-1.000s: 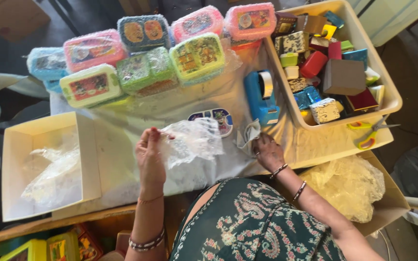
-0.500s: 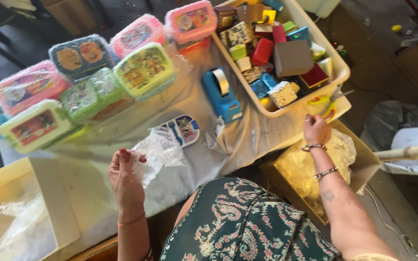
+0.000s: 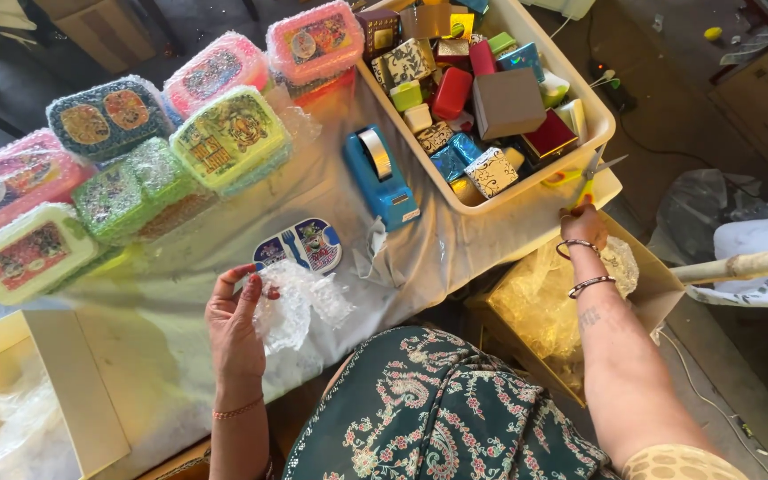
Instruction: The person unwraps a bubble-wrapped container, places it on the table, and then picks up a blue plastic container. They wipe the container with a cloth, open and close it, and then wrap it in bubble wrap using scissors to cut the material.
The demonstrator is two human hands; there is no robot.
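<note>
The left hand [image 3: 235, 331] pinches one bubble wrap sheet [image 3: 300, 304] near the table's [image 3: 180, 356] front edge. The right hand [image 3: 584, 227] closes its fingers on one pair of scissors [image 3: 587, 178] at the right edge. Seven wrapped lunch boxes [image 3: 228, 138] stand along the far edge.

The right hand [image 3: 584, 227] covers the handles of the yellow scissors [image 3: 590, 176], so whether the fingers grip them cannot be told. The sheet of bubble wrap [image 3: 300, 302] hides most of the left hand [image 3: 235, 324] fingertips and part of the small printed lunch box [image 3: 300, 246] beneath it. The white crate [image 3: 526, 191] of small gift boxes is cut off at the top edge. The cream box [image 3: 64, 400] at lower left runs out of view, as does the pink wrapped lunch box [image 3: 2, 182] at the left edge.
</note>
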